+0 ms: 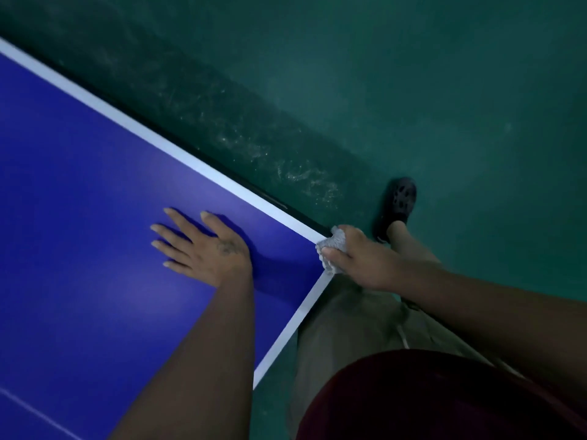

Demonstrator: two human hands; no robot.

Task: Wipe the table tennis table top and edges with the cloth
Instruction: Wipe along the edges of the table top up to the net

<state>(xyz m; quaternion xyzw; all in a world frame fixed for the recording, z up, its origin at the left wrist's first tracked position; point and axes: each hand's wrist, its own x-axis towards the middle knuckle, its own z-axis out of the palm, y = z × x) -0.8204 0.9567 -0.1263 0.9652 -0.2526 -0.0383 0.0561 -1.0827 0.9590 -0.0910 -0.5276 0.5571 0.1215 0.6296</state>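
Note:
The blue table tennis table with white border lines fills the left of the view, and its corner lies at centre right. My right hand is shut on a bunched grey-white cloth and presses it against that corner, over the dark side edge. My left hand lies flat on the blue top with fingers spread, a short way left of the corner, holding nothing.
Dark green floor surrounds the table, with dusty scuff marks beside the long edge. My foot in a black perforated clog stands just beyond the corner. My beige shorts and dark red shirt fill the lower right.

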